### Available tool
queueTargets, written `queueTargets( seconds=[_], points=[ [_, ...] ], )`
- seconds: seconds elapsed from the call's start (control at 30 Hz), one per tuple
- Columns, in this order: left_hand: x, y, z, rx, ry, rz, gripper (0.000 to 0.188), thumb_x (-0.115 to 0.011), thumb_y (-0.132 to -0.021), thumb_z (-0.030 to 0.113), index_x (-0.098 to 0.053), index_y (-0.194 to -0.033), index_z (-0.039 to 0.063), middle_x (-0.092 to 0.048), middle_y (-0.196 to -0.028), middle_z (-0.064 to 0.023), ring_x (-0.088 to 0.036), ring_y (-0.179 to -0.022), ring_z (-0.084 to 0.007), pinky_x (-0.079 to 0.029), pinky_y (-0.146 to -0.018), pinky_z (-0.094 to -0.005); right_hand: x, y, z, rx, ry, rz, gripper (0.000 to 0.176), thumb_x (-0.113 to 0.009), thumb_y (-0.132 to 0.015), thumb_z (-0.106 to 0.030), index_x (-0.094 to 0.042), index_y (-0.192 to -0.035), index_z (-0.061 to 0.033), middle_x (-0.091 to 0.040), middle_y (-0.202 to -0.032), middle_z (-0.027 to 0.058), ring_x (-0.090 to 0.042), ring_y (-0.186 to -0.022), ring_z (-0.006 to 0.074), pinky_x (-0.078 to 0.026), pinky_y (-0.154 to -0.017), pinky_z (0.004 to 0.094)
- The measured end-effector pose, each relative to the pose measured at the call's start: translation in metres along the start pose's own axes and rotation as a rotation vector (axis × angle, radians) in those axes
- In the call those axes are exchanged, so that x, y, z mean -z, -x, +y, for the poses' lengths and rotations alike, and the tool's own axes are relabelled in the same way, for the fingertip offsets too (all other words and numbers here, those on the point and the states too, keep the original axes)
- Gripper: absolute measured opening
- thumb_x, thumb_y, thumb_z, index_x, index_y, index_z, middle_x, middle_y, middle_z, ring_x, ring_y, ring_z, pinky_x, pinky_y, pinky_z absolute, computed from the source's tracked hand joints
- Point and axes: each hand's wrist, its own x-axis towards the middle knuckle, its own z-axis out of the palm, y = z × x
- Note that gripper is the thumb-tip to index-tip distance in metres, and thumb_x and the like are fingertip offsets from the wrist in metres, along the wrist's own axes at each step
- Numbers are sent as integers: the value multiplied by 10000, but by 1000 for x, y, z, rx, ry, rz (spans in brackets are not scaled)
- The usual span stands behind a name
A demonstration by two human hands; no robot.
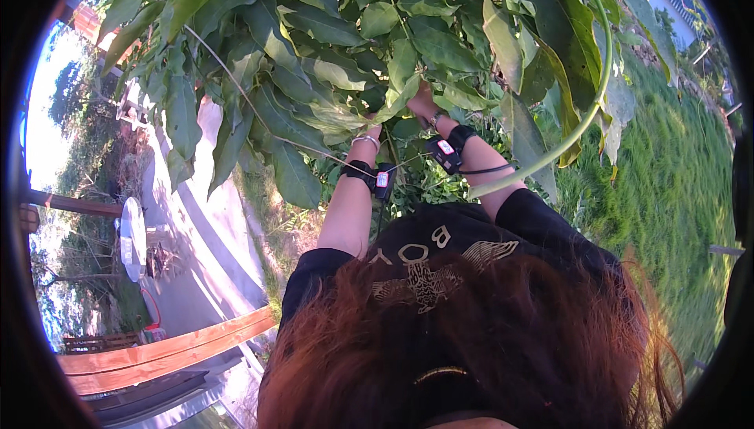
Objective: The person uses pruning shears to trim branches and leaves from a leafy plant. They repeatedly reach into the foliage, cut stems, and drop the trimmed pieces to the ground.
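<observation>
Both of my arms reach up into a dense mass of green leaves (336, 75). My left hand (372, 124) shows only near the wrist, with a bracelet below it; leaves hide its fingers. To its right, my right hand (422, 101) is partly visible among the leaves, its fingertips covered. What either hand touches or holds cannot be seen. A black strapped device (384, 181) sits on the left forearm and another black device (445, 155) on the right one. A thick green stem (574, 140) curves in front of the right forearm.
Thin bare stems (227, 72) cross the foliage on the left. Large leaves (554, 28) hang at the upper right above grass (654, 181). On the left are a paved path (194, 240), a round table (133, 239) and a wooden beam (171, 349).
</observation>
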Motion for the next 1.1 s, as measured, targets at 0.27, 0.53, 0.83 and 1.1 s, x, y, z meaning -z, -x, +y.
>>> queueTargets(
  seconds=[0.27, 0.53, 0.83, 1.1],
  points=[
    [0, 16, -29, 8, 121, -4, 523, -657, -894, 324, -572, -1307, 14, -618, -1291, -126, -556, -1191, -242, -399, -1045, -365, 7, -5, 17, -147, 85, -67, 342, -667, -823, -283, -649, -1022, -6, -678, -921, 163, -662, -822, 282, -515, -730, 384],
    [-28, -43, -118, -143, 454, 58, 475, -690, -866, 271, -607, -1254, 10, -651, -1224, -108, -579, -1153, -230, -424, -1031, -372, 35, 87, 84, -375, 236, -279, 286, -681, -824, -253, -658, -901, 22, -679, -747, 106, -661, -655, 197, -523, -607, 331],
    [-41, -135, -212, -262, 472, -225, 241, -613, -909, 214, -632, -1110, 82, -667, -942, -64, -634, -806, -190, -512, -645, -344, -12, 51, 42, -292, -437, -206, 401, -651, -798, -390, -630, -927, -10, -654, -716, 104, -608, -583, 226, -487, -562, 383],
    [12, -69, -126, 160, 1006, -265, 251, -498, -977, 219, -621, -1117, 51, -694, -899, -99, -671, -720, -223, -556, -547, -367, -35, 12, 27, -203, -410, -232, 365, -642, -807, -327, -623, -943, 11, -661, -734, 114, -625, -598, 209, -504, -564, 365]
  ],
)
